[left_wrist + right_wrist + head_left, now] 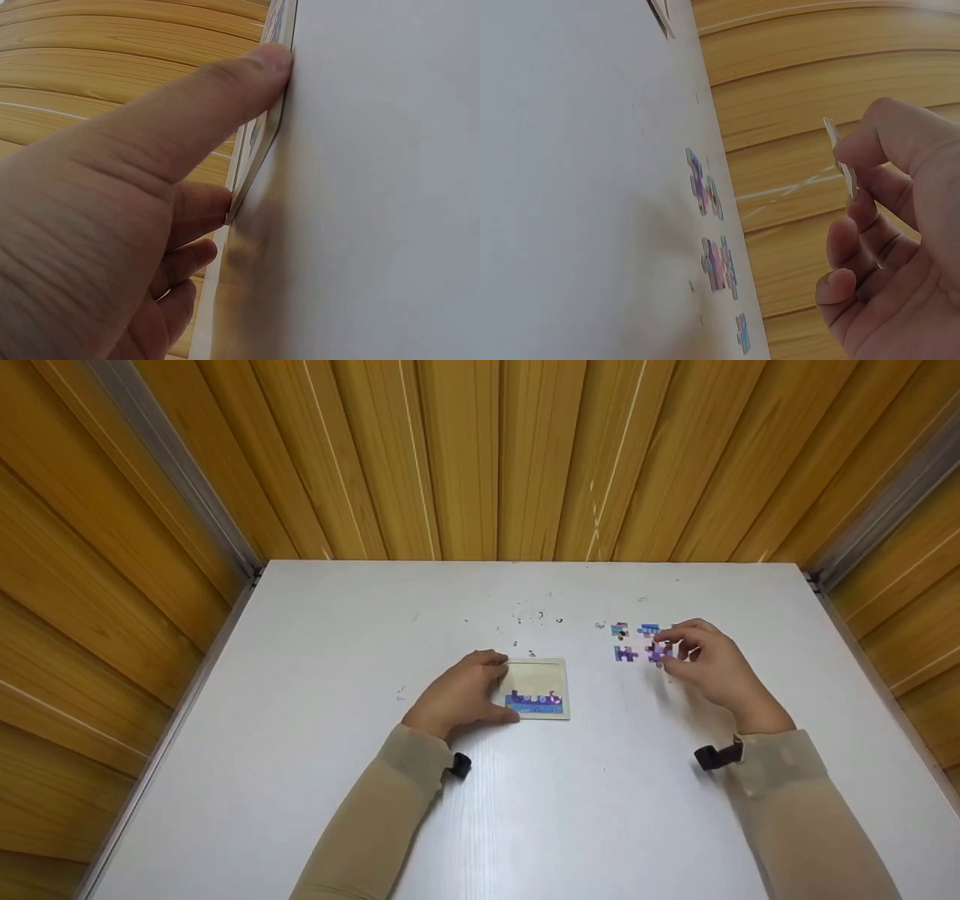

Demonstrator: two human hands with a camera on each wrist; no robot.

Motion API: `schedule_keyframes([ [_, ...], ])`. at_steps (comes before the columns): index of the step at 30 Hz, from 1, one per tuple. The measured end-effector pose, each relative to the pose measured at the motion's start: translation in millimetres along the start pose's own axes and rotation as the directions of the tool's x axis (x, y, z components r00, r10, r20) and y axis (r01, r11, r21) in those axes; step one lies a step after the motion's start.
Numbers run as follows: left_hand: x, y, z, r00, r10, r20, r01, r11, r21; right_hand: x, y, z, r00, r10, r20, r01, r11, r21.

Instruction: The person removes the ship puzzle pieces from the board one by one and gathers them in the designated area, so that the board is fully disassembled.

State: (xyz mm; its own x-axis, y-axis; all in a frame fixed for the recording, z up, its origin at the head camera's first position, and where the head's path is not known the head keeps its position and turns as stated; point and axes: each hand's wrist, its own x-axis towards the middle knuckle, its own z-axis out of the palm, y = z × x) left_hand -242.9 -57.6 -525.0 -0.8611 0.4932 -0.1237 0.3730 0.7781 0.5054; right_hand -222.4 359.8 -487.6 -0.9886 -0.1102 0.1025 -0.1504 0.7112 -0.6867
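Observation:
A square puzzle tray (pixel 535 676) lies on the white table, with joined purple and blue jigsaw pieces (pixel 534 703) along its near side. My left hand (pixel 466 694) grips the tray's left part, thumb at the near edge and fingers at the far one; the left wrist view shows the thumb on the tray's edge (pixel 259 154). Above the table, my right hand (pixel 701 660) pinches a thin jigsaw piece (pixel 841 159) between thumb and fingers. It is seen edge-on, so its picture is hidden. Below are loose jigsaw pieces (pixel 625 653), several in the right wrist view.
Small dark specks (pixel 540 615) mark the white table (pixel 300 660) beyond the tray. Wood-patterned walls (pixel 465 457) stand behind the table and at both sides. A black strap device (pixel 718 756) sits at the right wrist, another (pixel 460 766) at the left.

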Motion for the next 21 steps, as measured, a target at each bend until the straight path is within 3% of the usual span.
schedule_keyframes([
  [8,-1.1,-0.1,-1.1,1.0,0.003,-0.003,-0.003,1.0,-0.019,1.3,24.3,-12.1,0.996,0.086,-0.01,-0.086,0.995,-0.043],
  [18,-1.8,-0.9,-0.4,1.0,0.0,-0.011,0.0,0.999,-0.036,2.8,44.1,-11.2,0.982,0.19,0.012,-0.189,0.981,-0.052],
  [21,-1.9,-1.2,-0.2,1.0,0.014,-0.019,-0.015,0.999,-0.034,0.8,48.8,-10.7,0.983,0.184,-0.008,-0.184,0.982,-0.053],
])
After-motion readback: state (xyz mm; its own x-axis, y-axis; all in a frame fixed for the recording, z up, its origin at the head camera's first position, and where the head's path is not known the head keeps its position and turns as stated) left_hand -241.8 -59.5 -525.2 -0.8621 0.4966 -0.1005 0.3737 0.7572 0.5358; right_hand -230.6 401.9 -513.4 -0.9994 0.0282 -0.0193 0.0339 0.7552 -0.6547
